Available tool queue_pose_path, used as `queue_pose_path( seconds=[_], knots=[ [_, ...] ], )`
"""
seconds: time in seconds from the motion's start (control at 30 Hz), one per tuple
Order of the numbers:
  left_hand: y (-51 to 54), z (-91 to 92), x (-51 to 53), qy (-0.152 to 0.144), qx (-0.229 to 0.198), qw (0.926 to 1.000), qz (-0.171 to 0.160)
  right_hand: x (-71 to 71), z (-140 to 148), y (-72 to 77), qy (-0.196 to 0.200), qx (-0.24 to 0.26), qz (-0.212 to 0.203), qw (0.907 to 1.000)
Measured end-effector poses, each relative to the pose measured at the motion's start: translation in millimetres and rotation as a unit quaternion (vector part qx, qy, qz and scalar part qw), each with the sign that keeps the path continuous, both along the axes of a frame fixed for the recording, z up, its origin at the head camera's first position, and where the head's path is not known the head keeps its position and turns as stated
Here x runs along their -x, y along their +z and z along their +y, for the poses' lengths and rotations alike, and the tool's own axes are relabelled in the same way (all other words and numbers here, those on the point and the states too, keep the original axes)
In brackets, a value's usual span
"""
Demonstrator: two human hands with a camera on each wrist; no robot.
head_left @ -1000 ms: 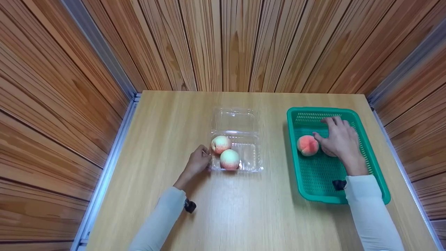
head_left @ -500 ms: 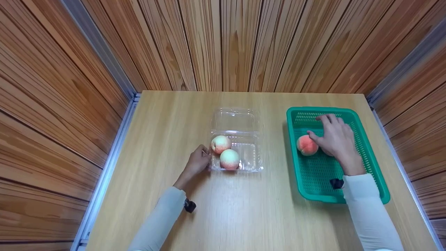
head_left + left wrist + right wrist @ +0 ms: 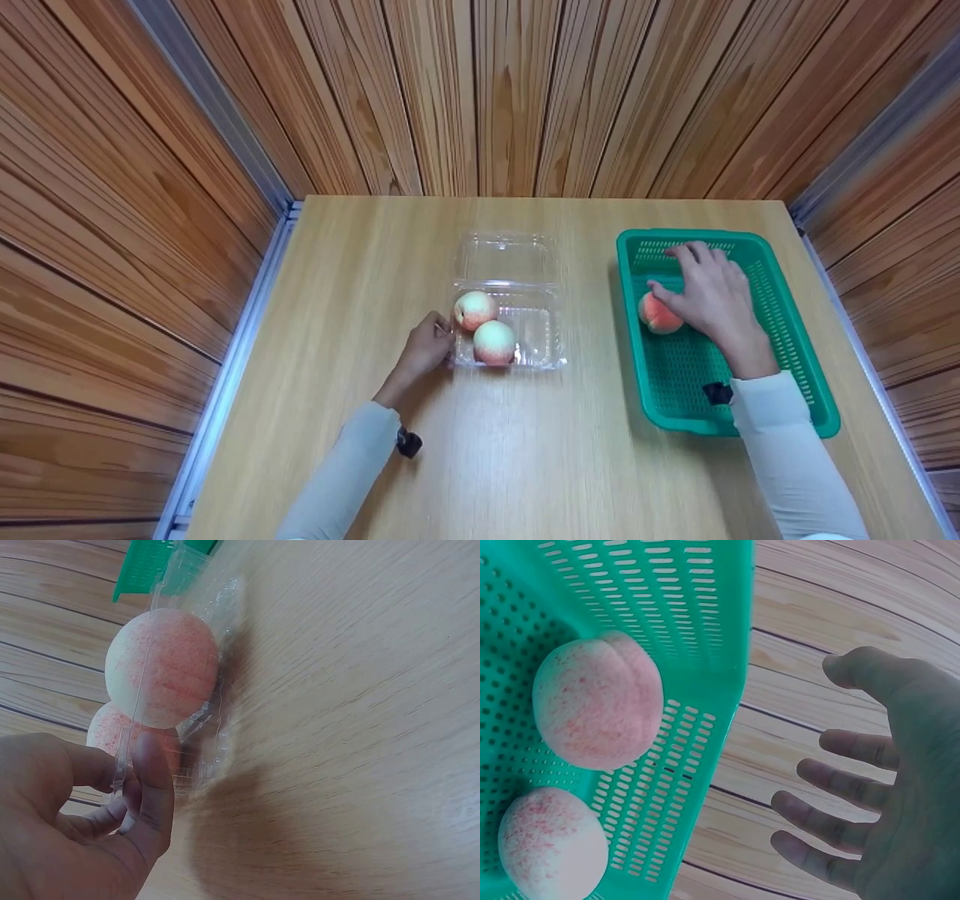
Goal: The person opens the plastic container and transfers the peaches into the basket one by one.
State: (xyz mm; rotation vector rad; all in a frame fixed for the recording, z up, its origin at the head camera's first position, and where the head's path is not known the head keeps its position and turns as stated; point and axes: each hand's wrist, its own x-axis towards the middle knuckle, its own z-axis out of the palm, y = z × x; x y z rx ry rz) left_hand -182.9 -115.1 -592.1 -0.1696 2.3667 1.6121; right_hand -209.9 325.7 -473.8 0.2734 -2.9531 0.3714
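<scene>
My left hand (image 3: 426,347) pinches the left edge of a clear plastic clamshell box (image 3: 536,330) between thumb and fingers. Its lid (image 3: 504,259) is folded back flat, away from me. Two pale, pink-blushed peaches sit along the box's left side, one at the back (image 3: 475,309) and one at the front (image 3: 494,343). On the right, my right hand (image 3: 714,300) hovers over a green plastic basket with spread, slightly bent fingers, holding nothing. Two peaches lie inside, a larger-looking one (image 3: 598,701) and another (image 3: 553,844) in the right wrist view. From the head view, my hand hides one of them.
The green basket (image 3: 637,375) has raised, slotted walls and stands at the table's right side. Wood-panelled walls (image 3: 517,97) rise behind the table (image 3: 517,465) and at both sides. Metal rails (image 3: 225,360) run along the table's sides.
Above the basket, my right hand has shifted left and slightly away from me, over the left-hand peach, now partly covering it. My left hand and the box have stayed in place.
</scene>
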Motion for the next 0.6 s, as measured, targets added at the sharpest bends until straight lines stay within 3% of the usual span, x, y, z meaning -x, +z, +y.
queue_pose_path(
  seconds=[0.6],
  knots=[
    [-0.3, 1.4, -1.1, 0.005, 0.002, 1.0, 0.0, -1.9, -26.4, 4.3, 0.051, -0.019, 0.077, 0.9955]
  ],
)
